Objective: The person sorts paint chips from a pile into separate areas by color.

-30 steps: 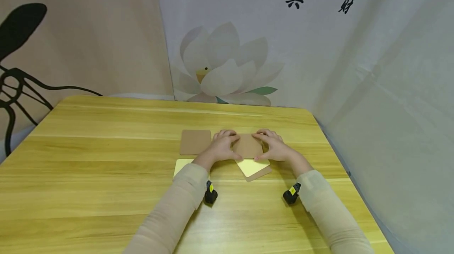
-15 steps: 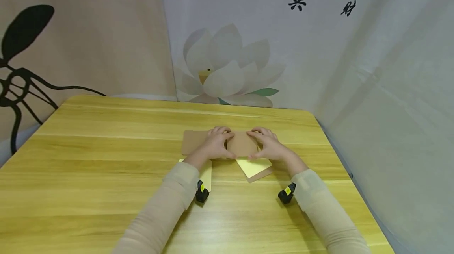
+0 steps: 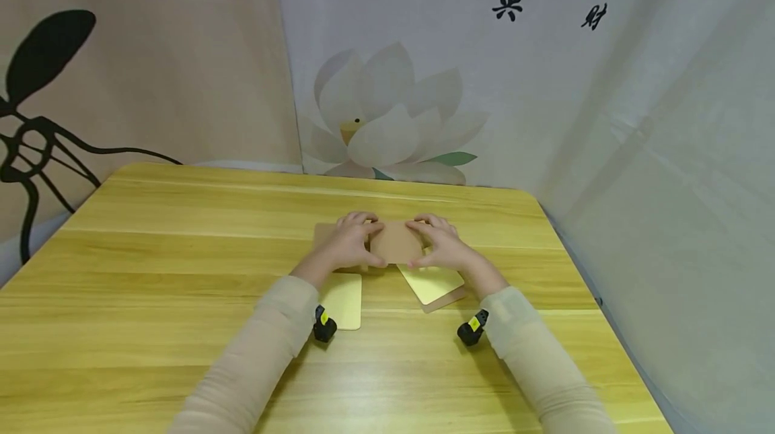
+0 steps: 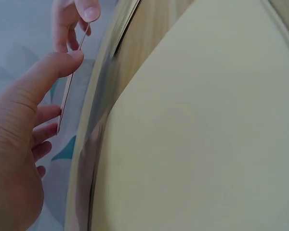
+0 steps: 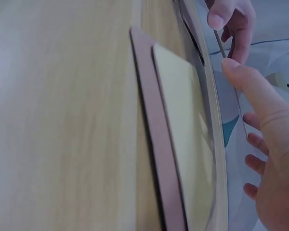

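Note:
A thin brown square board (image 3: 396, 243) with rounded corners is held between both hands near the middle of the table. My left hand (image 3: 348, 242) pinches its left side, thumb in front and fingers behind. On the opposite side, my right hand (image 3: 442, 245) grips it the same way. Edge-on, the board (image 4: 67, 91) shows raised off the tabletop in the left wrist view. Behind my left hand lies another brown square (image 3: 323, 232), partly hidden. Below that hand is a pale yellow square (image 3: 342, 303). Under my right hand, a yellow square (image 3: 431, 284) lies askew over a brown one (image 3: 447, 300).
The wooden table (image 3: 181, 326) has rounded far corners. Behind it hangs a curtain (image 3: 399, 111) with a lotus print and dark characters. A small black camera sits on each wrist, the left camera (image 3: 325, 325) close to the near yellow square.
Both hands have carried the brown board to the left, from over the askew pair toward the other brown square. The near yellow square now shows more, and the left brown square is more covered.

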The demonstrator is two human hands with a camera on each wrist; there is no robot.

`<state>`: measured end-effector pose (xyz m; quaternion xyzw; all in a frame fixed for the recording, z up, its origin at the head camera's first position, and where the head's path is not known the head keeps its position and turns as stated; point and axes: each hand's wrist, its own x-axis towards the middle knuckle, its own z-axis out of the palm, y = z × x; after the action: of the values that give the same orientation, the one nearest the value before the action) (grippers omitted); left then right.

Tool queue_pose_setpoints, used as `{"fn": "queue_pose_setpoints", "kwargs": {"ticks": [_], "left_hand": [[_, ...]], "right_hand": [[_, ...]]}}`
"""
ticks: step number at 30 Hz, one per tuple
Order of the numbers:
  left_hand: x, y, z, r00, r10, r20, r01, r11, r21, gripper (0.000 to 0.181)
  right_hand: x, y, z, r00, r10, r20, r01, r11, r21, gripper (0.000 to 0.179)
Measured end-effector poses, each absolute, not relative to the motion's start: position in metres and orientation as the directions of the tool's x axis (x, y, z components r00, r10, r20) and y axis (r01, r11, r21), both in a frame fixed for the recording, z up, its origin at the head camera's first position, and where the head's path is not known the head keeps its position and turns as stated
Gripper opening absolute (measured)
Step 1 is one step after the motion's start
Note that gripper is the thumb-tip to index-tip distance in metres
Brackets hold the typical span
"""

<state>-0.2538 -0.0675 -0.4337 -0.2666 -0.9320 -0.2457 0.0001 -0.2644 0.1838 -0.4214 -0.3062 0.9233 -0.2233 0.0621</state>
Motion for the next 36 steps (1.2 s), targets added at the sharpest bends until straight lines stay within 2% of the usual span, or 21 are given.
{"fn": "queue_pose_setpoints", "kwargs": {"ticks": [23,36], "left_hand": [[-0.251,-0.124,-0.434,-0.838,0.521,0.162,0.533,0.72,0.444,0.085],[-0.251,-0.155,-0.439,-0.835,0.532,0.139,0.534,0.724,0.436,0.086]], "right_hand": [[-0.261,0.127,-0.429,-0.823,-0.567,0.04,-0.52,0.722,-0.456,0.089],[-0.261,0.099,-0.441,-0.83,-0.556,0.042,-0.507,0.722,-0.471,0.091]]}}
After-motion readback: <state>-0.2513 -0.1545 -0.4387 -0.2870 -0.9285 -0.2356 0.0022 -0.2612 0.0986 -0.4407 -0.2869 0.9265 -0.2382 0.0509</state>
